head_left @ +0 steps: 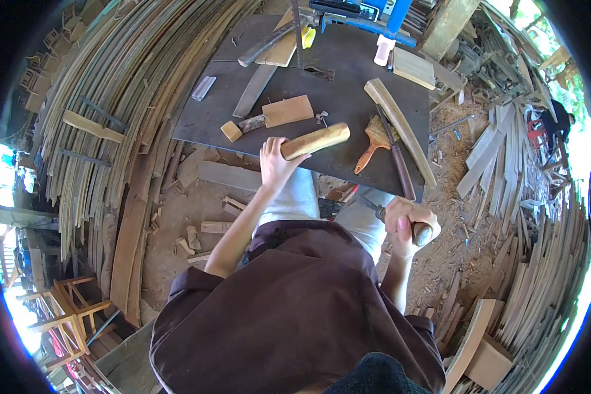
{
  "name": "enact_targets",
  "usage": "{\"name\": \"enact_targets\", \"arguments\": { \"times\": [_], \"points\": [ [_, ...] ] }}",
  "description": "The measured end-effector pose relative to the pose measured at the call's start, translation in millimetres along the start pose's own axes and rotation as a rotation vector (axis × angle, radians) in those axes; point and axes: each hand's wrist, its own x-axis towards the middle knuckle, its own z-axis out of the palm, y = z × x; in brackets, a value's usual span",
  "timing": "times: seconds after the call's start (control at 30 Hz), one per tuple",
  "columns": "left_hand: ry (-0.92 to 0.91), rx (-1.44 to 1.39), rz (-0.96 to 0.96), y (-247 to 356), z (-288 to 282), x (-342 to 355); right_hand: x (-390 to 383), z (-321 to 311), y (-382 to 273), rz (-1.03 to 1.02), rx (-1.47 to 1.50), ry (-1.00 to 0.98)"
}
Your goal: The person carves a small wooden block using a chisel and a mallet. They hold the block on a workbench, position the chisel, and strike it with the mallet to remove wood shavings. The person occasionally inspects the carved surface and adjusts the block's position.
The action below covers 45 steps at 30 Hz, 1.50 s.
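My left hand (277, 163) is closed round the near end of a short, thick wooden piece (322, 140), rounded and pale yellow-brown. Its far end points right over the table's front edge. Lower and to the right, my right hand (406, 220) grips a wooden-handled tool (423, 232). The handle's round butt faces right, and a grey part shows left of my fist; its full shape is hidden. Ahead on the dark table (348, 79) lie an orange-handled brush (376, 139), a long dark tool (398, 157) and a pale wood strip (400, 131).
Small wood blocks (289, 111) lie near the table's left front. A hammer (264, 47) rests farther back by a blue machine (395, 23). Long boards (144, 72) are stacked at left, more planks (538, 276) at right. Wood scraps and shavings litter the floor.
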Motion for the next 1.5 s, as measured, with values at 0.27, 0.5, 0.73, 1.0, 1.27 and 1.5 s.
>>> {"name": "enact_targets", "arguments": {
  "times": [0.27, 0.5, 0.73, 1.0, 1.27, 1.5],
  "points": [
    [-0.257, -0.247, -0.083, 60.4, 30.6, -39.8, 9.3, 9.2, 8.1, -0.154, -0.134, -0.100],
    [-0.398, -0.405, -0.098, 59.4, 22.6, -40.3, 21.0, 45.5, 12.3, -0.029, -0.464, -0.687],
    [-0.377, -0.541, -0.175, 90.6, -44.3, -33.0, -2.8, 67.5, 21.6, -0.128, -0.710, -0.981],
    [-0.412, -0.874, 0.254, 91.3, -40.6, -43.2, -38.9, 70.6, 21.6, 0.061, -0.631, -0.969],
    [-0.341, -0.864, 0.363, 122.7, -38.7, -26.7, -37.4, 59.1, 3.0, 0.019, -0.569, -0.665],
    [-0.594, -0.892, 0.255, 108.2, -31.9, -43.0, -68.0, 48.2, 20.6, 0.101, -0.410, -0.578]
  ]
}}
